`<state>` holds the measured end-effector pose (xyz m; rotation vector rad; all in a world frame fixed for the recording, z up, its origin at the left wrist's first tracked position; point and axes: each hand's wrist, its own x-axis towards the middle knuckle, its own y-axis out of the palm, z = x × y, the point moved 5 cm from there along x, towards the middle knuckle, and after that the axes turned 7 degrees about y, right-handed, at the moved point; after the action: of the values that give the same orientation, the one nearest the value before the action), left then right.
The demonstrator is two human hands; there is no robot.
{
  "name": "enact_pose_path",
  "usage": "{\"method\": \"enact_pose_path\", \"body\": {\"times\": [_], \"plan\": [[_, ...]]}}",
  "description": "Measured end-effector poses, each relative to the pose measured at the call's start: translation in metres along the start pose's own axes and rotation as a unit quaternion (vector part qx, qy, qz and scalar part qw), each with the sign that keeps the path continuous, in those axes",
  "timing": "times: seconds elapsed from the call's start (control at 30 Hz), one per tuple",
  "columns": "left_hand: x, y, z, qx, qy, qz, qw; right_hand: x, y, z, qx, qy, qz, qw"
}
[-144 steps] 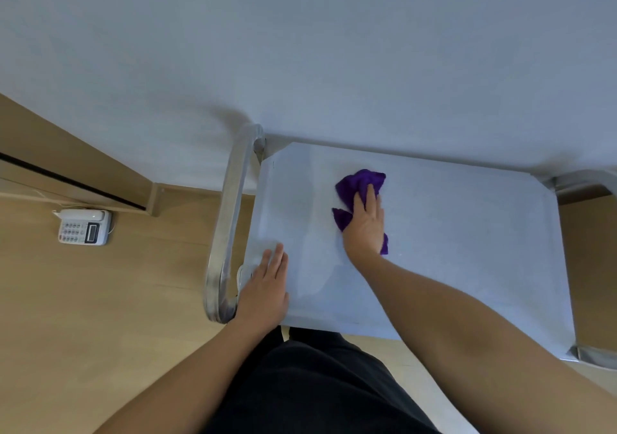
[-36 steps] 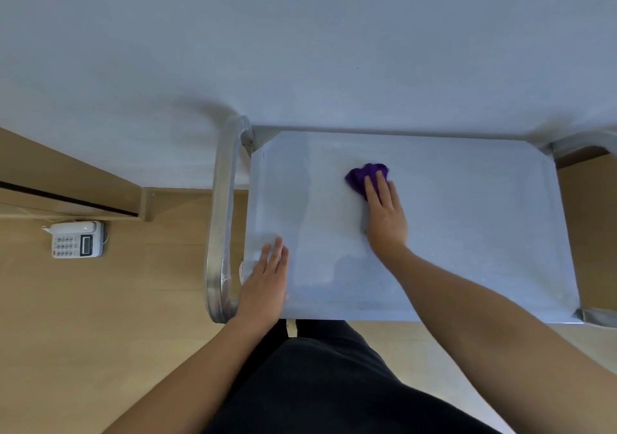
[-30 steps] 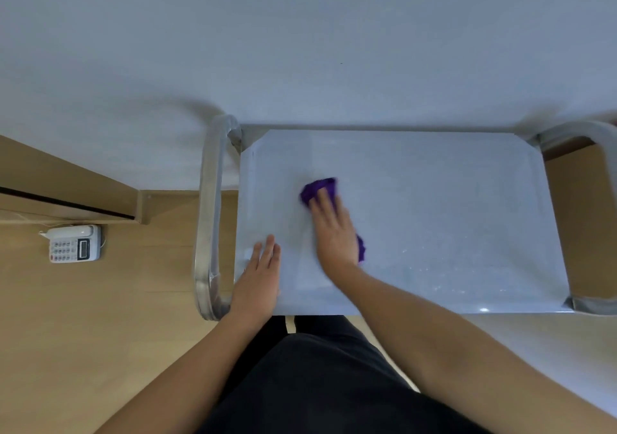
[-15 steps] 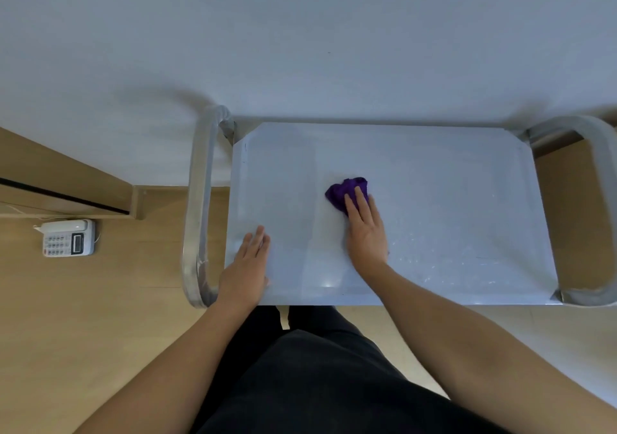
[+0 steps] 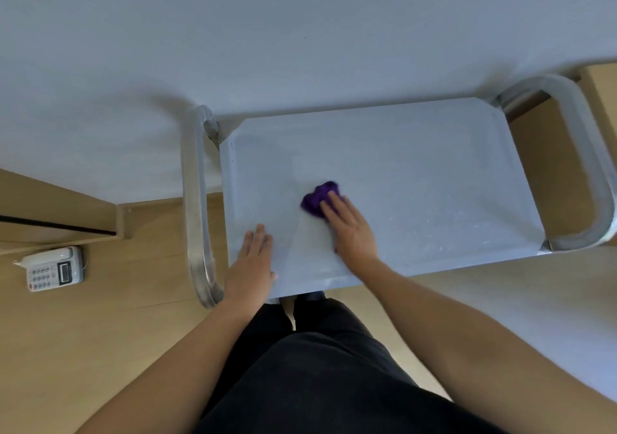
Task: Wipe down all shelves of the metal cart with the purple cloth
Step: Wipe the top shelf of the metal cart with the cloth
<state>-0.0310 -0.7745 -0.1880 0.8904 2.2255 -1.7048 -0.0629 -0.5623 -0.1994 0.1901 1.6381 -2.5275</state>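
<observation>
The metal cart's top shelf [image 5: 417, 173] fills the middle of the head view, seen from above. A crumpled purple cloth [image 5: 315, 199] lies on its left-centre part. My right hand [image 5: 350, 230] presses flat on the cloth, fingers pointing away from me, and covers its near half. My left hand [image 5: 252, 266] rests flat with fingers together on the shelf's near left corner, holding nothing. Lower shelves are hidden under the top one.
Tubular cart handles curve at the left end [image 5: 197, 199] and the right end [image 5: 587, 166]. A white wall [image 5: 300, 32] stands right behind the cart. A white desk phone [image 5: 53, 268] lies on the wooden floor at the left. My dark-trousered legs [image 5: 317, 367] stand against the near edge.
My right hand has slid the cloth left and a little toward me across the top shelf. The left hand has stayed on the near left corner. The view has shifted slightly.
</observation>
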Motion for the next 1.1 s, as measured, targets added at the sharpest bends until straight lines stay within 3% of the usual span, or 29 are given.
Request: {"method": "enact_pose_path", "body": {"times": [0.17, 0.23, 0.4, 0.57, 0.73, 0.8, 0.87, 1.0, 1.1], "plan": [[-0.023, 0.012, -0.005, 0.006, 0.053, 0.005, 0.999, -0.007, 0.000, -0.003, 0.025, 0.173, -0.045, 0.984], [-0.033, 0.020, -0.003, 0.006, 0.068, 0.015, 0.998, -0.016, 0.013, 0.025, 0.039, 0.191, -0.056, 0.979], [-0.044, 0.017, -0.001, -0.026, 0.088, 0.000, 0.996, -0.055, 0.070, 0.099, -0.002, 0.037, 0.038, 0.999], [-0.043, 0.014, -0.003, -0.013, 0.088, 0.019, 0.996, -0.054, 0.045, 0.069, -0.026, -0.009, 0.066, 0.997], [-0.046, 0.017, -0.003, 0.008, 0.096, 0.023, 0.995, -0.054, 0.003, -0.013, -0.032, 0.245, -0.005, 0.969], [-0.045, 0.019, -0.004, 0.013, 0.094, 0.025, 0.995, -0.057, 0.001, -0.015, -0.054, 0.277, -0.028, 0.959], [-0.044, 0.019, -0.006, 0.011, 0.089, 0.023, 0.996, -0.058, 0.008, 0.000, -0.066, 0.255, -0.033, 0.964], [-0.041, 0.019, -0.011, -0.002, 0.066, 0.004, 0.998, -0.070, 0.040, 0.050, -0.055, 0.121, -0.008, 0.991], [-0.036, 0.017, -0.018, 0.010, 0.043, -0.020, 0.999, -0.068, 0.039, 0.045, -0.039, 0.077, -0.015, 0.996]]}}
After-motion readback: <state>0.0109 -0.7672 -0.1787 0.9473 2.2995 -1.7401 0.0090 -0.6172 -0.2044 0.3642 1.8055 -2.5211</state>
